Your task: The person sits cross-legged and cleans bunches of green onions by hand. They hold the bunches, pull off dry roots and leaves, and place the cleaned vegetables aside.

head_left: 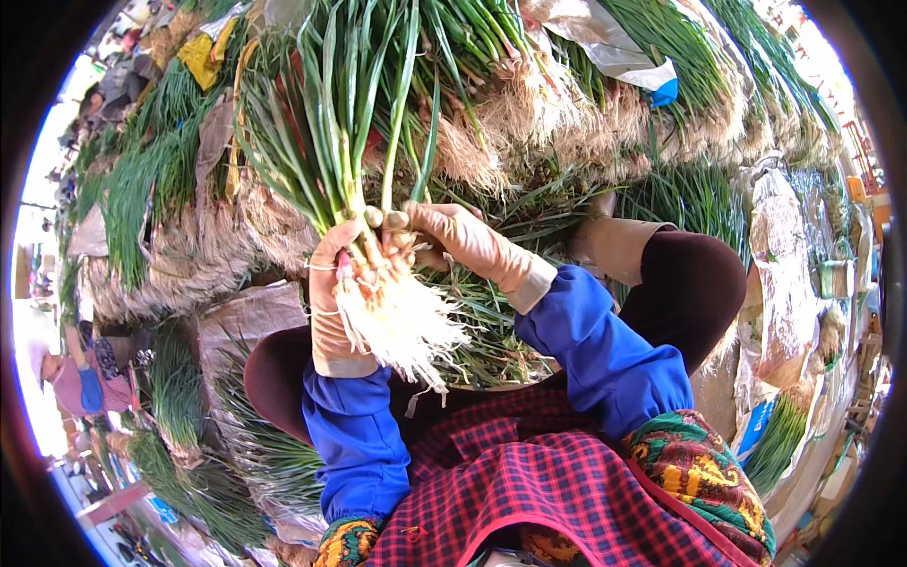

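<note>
A bunch of spring onions [342, 123] stands upright before me, green leaves pointing away and pale stringy roots [402, 326] hanging toward my lap. Around its white stems, my left hand [331, 302] in a tan glove is closed. My right hand [472, 248], gloved the same way, is closed at the bunch's right side, with its fingertips pinching a single spring onion stalk [392, 180] just above the bulbs. The bunch partly hides the fingers of both hands. Loose green leaves [496, 345] lie beneath, between my knees.
Long heaps of spring onions lie ahead, roots toward me [557, 118], and at far left [236, 250]. More lie by the plastic sheeting [784, 255] at right. My bent knees [685, 293] flank the work. Another person [90, 378] is at the left edge.
</note>
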The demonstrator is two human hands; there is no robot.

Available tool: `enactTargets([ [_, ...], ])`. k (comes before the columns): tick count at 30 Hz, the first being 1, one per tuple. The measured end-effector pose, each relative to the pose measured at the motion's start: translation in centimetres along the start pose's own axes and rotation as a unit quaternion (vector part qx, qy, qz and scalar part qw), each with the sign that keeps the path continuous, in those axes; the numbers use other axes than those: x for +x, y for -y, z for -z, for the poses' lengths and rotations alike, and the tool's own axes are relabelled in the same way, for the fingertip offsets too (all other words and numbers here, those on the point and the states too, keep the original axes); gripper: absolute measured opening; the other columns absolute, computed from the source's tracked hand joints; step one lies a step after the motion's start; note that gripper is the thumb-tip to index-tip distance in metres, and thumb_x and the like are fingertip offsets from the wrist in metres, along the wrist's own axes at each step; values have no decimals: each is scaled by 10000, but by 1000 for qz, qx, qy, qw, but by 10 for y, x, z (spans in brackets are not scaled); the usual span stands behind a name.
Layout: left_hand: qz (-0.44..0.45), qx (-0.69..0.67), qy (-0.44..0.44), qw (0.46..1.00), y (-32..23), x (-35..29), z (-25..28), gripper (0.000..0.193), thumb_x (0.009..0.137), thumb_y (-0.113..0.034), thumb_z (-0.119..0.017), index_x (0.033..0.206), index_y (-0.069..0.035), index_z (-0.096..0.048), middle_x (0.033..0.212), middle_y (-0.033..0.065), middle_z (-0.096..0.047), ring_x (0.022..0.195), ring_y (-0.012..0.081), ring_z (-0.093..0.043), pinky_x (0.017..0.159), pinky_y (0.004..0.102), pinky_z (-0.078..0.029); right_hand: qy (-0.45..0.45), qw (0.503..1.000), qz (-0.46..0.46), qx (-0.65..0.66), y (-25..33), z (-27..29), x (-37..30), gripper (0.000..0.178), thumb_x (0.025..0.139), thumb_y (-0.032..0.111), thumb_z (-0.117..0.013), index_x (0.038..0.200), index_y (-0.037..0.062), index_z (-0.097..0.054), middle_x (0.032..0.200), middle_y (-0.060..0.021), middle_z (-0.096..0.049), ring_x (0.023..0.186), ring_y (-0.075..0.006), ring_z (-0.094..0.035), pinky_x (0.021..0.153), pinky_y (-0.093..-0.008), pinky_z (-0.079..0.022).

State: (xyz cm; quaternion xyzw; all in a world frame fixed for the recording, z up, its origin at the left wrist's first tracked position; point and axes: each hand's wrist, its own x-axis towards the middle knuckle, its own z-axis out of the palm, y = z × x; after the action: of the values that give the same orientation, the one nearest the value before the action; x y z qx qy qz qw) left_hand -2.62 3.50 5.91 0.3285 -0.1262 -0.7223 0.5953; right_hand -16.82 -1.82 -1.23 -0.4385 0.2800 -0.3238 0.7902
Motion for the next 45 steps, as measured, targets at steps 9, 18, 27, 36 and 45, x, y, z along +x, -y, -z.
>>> enactTargets([
  [9,82,-56,62,993,-8,9,2,445,810,-225,-584,1182,-1,-485,926,85,-585,831,192,-557,793,285,-484,122,731,-215,-636,-81,50,-62,374,803,323,-506,960,9,-634,908,-198,-641,875,-314,-627,774,-429,-500],
  [18,46,-85,66,993,-5,14,14,216,783,-186,-619,949,-50,-595,847,44,-614,905,207,-569,889,295,-427,-447,735,71,-504,-68,91,-16,82,769,155,-535,818,107,-579,771,-176,-617,721,-359,-600,605,-444,-458],
  [27,77,-99,99,987,-3,24,20,333,767,-112,-611,1069,4,-533,997,120,-571,825,174,-520,738,263,-499,-180,728,-163,-641,-169,92,-62,149,763,111,-528,875,35,-592,797,-181,-622,741,-347,-629,607,-404,-513],
  [36,-37,-184,365,912,-47,8,24,242,731,-56,-616,875,-99,-426,733,-5,-391,589,125,-412,496,271,-406,-63,352,281,-891,19,25,-28,201,817,144,-506,999,60,-512,589,10,-453,501,-146,-516,371,-285,-405],
  [45,-16,-179,278,944,-19,37,32,284,787,-120,-575,1021,-47,-430,906,52,-439,753,142,-422,636,272,-414,-142,633,4,-761,26,76,-12,214,939,198,-405,865,64,-554,570,26,-494,412,-101,-481,291,-241,-354],
])
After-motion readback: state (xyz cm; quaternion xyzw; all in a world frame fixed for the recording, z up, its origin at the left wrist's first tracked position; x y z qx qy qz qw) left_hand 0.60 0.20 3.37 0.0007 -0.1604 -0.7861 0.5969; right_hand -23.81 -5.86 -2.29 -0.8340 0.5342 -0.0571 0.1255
